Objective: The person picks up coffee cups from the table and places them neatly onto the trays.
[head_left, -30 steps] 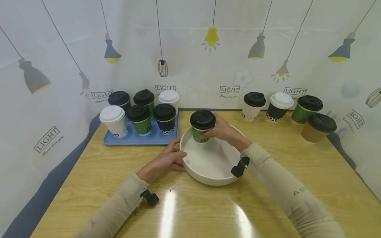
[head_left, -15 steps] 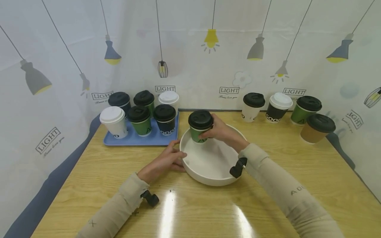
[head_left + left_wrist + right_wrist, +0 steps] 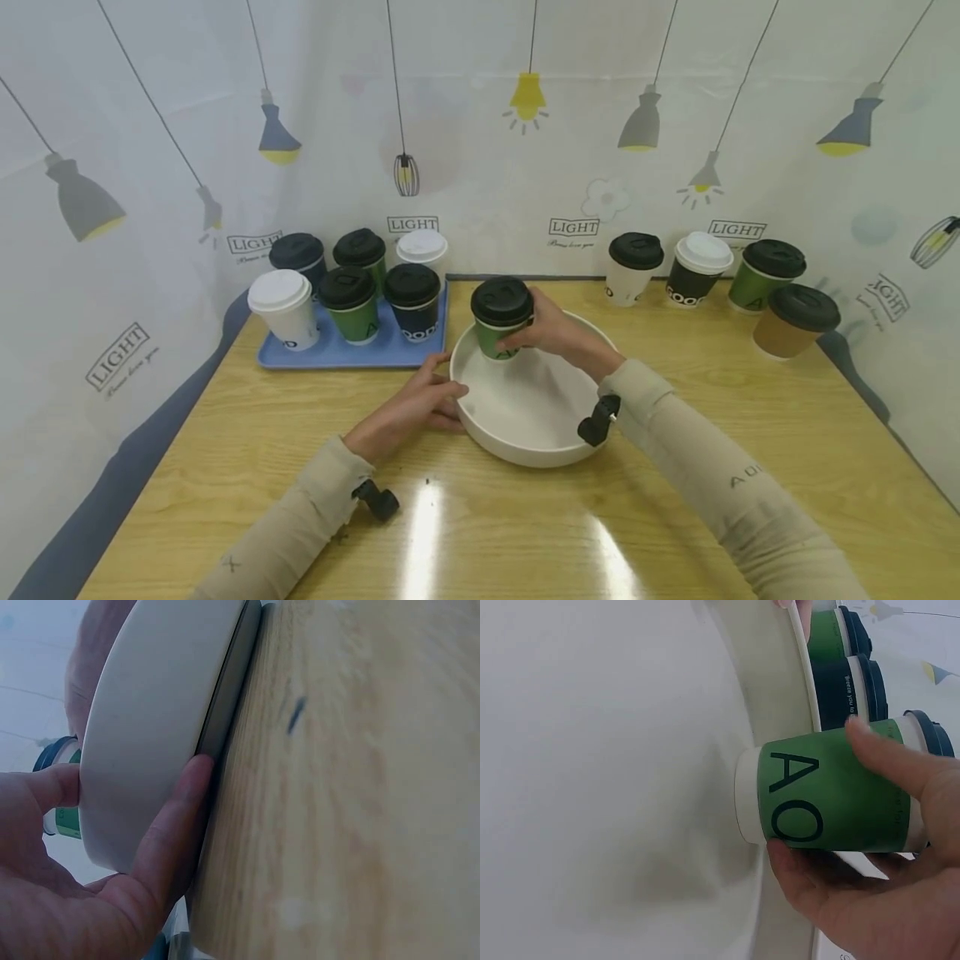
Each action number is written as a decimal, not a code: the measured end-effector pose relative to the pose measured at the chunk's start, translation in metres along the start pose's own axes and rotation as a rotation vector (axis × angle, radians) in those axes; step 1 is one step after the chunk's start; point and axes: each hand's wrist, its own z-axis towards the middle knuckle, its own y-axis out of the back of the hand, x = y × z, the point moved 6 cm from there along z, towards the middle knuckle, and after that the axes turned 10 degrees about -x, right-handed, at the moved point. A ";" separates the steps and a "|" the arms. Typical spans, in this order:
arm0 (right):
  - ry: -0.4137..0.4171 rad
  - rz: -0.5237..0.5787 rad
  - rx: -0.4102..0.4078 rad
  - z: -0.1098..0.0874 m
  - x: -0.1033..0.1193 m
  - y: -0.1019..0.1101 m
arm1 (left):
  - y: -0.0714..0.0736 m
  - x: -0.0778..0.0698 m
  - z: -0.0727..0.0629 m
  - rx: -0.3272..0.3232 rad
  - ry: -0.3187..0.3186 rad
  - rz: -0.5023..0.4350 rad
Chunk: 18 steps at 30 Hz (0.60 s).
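My right hand (image 3: 558,329) grips a green paper coffee cup (image 3: 491,339) with a black lid, thumb and fingers around its side. The cup is upright over the far left part of a round, cream-white shallow bowl (image 3: 525,408). In the right wrist view the base of the coffee cup (image 3: 832,795) is close to the bowl's inner wall; whether it touches the bottom I cannot tell. On the bowl's left side, my left hand (image 3: 423,400) holds the rim. The left wrist view has its thumb (image 3: 60,786) at the rim and a finger (image 3: 169,832) along the lower edge.
A blue tray (image 3: 352,357) at the back left bears several lidded paper cups in two rows. Several more stand at the back right: a white cup (image 3: 626,282), a black cup (image 3: 688,285), a green cup (image 3: 750,286) and a brown cup (image 3: 783,333). Behind is a printed curtain (image 3: 480,125).
The green coffee cup and my right hand have shifted slightly left over the bowl. My left hand keeps its hold on the rim, and the other cups stay in place.
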 end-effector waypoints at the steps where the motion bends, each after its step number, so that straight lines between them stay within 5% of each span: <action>1: -0.014 -0.011 0.005 -0.001 0.000 0.000 | 0.000 0.000 0.000 0.000 0.001 0.000; 8: -0.289 -0.134 -0.054 -0.027 -0.009 0.022 | 0.000 0.000 -0.001 0.001 -0.007 0.001; 14: -0.168 -0.091 -0.113 -0.061 -0.002 0.060 | 0.000 -0.001 -0.001 -0.014 -0.003 -0.010; 18: -0.051 -0.096 -0.292 -0.092 -0.003 0.094 | -0.001 -0.001 -0.001 -0.033 0.011 -0.021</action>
